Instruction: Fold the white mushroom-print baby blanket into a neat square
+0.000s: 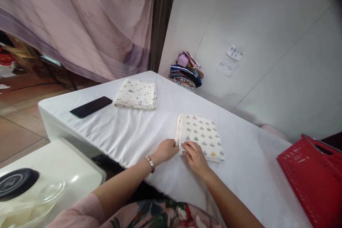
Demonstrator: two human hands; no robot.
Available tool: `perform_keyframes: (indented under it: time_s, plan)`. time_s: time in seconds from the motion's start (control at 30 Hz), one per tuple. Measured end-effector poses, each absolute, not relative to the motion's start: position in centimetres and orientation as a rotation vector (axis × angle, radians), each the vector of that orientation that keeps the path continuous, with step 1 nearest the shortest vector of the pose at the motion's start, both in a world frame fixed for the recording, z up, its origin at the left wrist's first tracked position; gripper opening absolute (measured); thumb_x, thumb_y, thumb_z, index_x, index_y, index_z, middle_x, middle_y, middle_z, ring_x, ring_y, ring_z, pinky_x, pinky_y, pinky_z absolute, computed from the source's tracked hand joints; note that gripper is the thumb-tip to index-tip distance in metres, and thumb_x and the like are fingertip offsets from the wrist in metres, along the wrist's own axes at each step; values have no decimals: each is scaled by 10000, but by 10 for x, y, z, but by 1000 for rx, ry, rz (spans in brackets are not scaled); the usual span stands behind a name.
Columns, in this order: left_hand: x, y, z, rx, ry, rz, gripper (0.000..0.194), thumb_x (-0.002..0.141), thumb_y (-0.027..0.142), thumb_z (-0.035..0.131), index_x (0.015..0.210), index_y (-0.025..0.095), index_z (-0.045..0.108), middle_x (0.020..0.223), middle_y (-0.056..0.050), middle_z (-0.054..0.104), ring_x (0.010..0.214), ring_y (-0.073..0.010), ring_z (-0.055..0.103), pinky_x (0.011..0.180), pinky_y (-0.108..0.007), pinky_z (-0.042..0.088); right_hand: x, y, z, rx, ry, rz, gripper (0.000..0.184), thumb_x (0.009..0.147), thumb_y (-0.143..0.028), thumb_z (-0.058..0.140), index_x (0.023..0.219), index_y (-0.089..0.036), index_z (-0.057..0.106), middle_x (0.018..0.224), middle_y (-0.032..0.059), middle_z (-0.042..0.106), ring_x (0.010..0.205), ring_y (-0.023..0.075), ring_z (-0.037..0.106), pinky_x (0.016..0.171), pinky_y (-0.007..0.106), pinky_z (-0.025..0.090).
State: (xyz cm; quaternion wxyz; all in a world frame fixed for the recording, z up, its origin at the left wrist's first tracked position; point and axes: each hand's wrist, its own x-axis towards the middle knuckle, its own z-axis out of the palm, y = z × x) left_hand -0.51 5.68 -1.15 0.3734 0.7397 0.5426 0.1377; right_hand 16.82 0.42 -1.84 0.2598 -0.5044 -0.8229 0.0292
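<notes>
A folded white cloth printed with grey, green, yellow and red mushroom-like shapes lies on the white-covered table in front of me. My left hand, with a bracelet at the wrist, pinches the cloth's near left corner. Close beside it, my right hand rests on the near edge of the same cloth, fingers bent and pressed together at its layers. Farther off to the left sits a second folded cloth, cream with small dark prints; neither hand touches it.
A black phone lies near the table's left edge. Folded fabrics are stacked beyond the far edge, by the white wall with paper notes. A red basket stands at the right. A pink curtain hangs at the left.
</notes>
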Motion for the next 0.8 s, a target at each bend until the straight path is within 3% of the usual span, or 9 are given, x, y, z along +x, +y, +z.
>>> perform_keyframes:
  time_s: [0.17, 0.3, 0.47, 0.67, 0.8]
  plan:
    - [-10, 69, -19, 1507, 1218, 362, 128, 677, 253, 467, 576, 174, 466, 451, 49, 385, 431, -93, 391, 433, -220, 284, 165, 7, -21, -1365, -2181, 68, 316, 862, -209, 460, 1158, -233, 566, 1079, 81, 576, 1013, 220, 518, 860, 389, 438]
    - [-7, 69, -21, 1607, 1240, 393, 108, 669, 253, 479, 600, 172, 500, 488, 40, 434, 475, -102, 424, 465, -222, 290, 161, 10, -21, -1363, -2195, 91, 291, 864, -216, 466, 1134, -230, 576, 1048, 79, 583, 978, 222, 527, 839, 392, 441]
    - [-5, 63, -20, 1884, 1420, 480, 109, 661, 235, 485, 681, 170, 571, 681, -36, 599, 660, -158, 537, 581, -243, 339, 160, 10, -20, -1375, -2196, 129, 289, 858, -210, 475, 1127, -226, 580, 1042, 81, 584, 974, 224, 524, 839, 395, 438]
    - [-2, 81, -17, 1637, 1282, 479, 131, 644, 237, 500, 649, 152, 600, 600, -5, 572, 593, -127, 509, 532, -217, 328, 165, 17, -15, -1362, -2129, 213, 274, 841, -180, 474, 1072, -222, 615, 1025, 67, 599, 971, 201, 534, 854, 368, 448]
    - [6, 93, -19, 1565, 1252, 520, 169, 657, 216, 465, 524, 143, 538, 481, 11, 487, 507, -104, 450, 496, -220, 313, 163, 24, -12, -1364, -2084, 150, 311, 830, -157, 461, 1099, -215, 605, 1074, 79, 589, 1009, 206, 521, 881, 382, 442]
